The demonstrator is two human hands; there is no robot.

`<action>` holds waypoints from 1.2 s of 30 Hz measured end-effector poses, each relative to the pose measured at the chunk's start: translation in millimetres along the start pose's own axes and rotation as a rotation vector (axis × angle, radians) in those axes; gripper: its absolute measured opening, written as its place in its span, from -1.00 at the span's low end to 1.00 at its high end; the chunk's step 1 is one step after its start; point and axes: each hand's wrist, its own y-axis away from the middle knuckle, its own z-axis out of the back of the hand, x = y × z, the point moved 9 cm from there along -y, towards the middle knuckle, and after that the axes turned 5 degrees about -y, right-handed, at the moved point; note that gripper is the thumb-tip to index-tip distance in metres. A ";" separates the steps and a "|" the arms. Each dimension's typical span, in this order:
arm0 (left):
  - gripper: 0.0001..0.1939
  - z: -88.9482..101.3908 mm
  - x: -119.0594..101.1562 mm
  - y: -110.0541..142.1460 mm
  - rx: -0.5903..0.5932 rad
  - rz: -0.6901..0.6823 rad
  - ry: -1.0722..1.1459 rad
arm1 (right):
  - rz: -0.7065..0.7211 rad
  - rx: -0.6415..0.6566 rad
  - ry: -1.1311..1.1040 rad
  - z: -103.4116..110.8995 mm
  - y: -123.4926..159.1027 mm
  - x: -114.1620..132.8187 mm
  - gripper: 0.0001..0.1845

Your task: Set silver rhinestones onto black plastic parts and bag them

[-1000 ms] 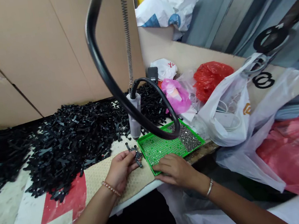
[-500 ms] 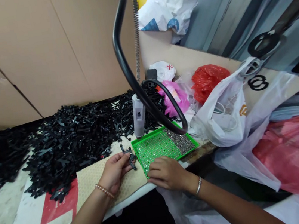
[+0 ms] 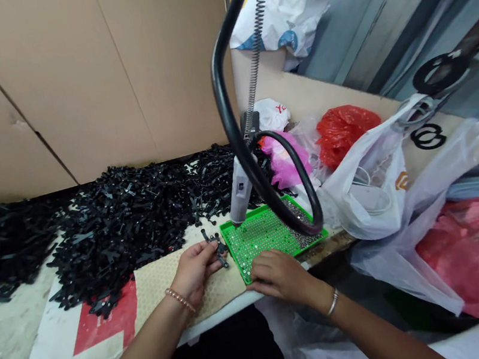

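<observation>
A dark, branched part (image 3: pixel 220 248) is pinched in the grip of the left hand (image 3: pixel 197 270), beside the green tray (image 3: pixel 234 256); the right hand's (image 3: pixel 278 273) grip cannot be told. The hanging tool (image 3: pixel 239 191) is tilted more than before.

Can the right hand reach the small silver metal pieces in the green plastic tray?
Probably yes: the right hand is at the tray, though a thick black looped cable hangs before some pieces.

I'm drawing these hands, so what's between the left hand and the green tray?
The head view shows a small dark part held by the left hand, and tan sheet beside the green tray.
</observation>
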 end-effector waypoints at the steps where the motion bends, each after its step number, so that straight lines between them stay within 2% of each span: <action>1: -0.88 0.0 -0.1 0.2 0.004 -0.006 -0.001 | -0.005 0.009 0.001 -0.3 -0.5 0.1 -0.71; 6: -0.91 -1.4 -1.7 4.7 0.027 0.004 -0.043 | -0.034 0.041 -0.165 11.5 -7.8 -3.3 -0.74; 8: -0.92 -2.0 -2.0 5.4 0.036 0.006 -0.061 | -0.102 -0.017 -0.244 22.5 -14.2 -16.1 -0.78; 10: -0.93 -2.4 -2.2 5.2 0.045 0.000 -0.067 | -0.179 -0.081 -0.232 29.5 -21.7 -33.3 -0.82; 12: -0.94 -1.5 -2.7 4.8 0.038 -0.011 -0.057 | -0.206 -0.083 -0.171 27.0 -30.9 -46.5 -0.84; 16: -0.92 -1.7 -3.2 6.5 0.033 -0.012 -0.040 | -0.178 0.038 -0.099 7.2 -47.5 -58.5 -0.89; 19: -0.91 -1.3 -3.0 8.5 0.026 0.003 -0.042 | -0.209 0.082 -0.058 2.6 -51.5 -64.3 -0.94; 23: -0.93 -0.8 -2.3 7.6 0.041 -0.005 -0.024 | -0.208 0.118 0.000 2.2 -52.3 -66.1 -0.92; 30: -0.96 0.7 2.3 2.5 0.068 0.006 -0.025 | -0.175 -0.017 -0.167 10.9 -71.2 -61.5 -0.95; 36: -0.96 2.7 1.4 3.2 0.049 0.008 0.010 | -0.163 0.006 -0.152 7.9 -78.0 -51.6 -0.94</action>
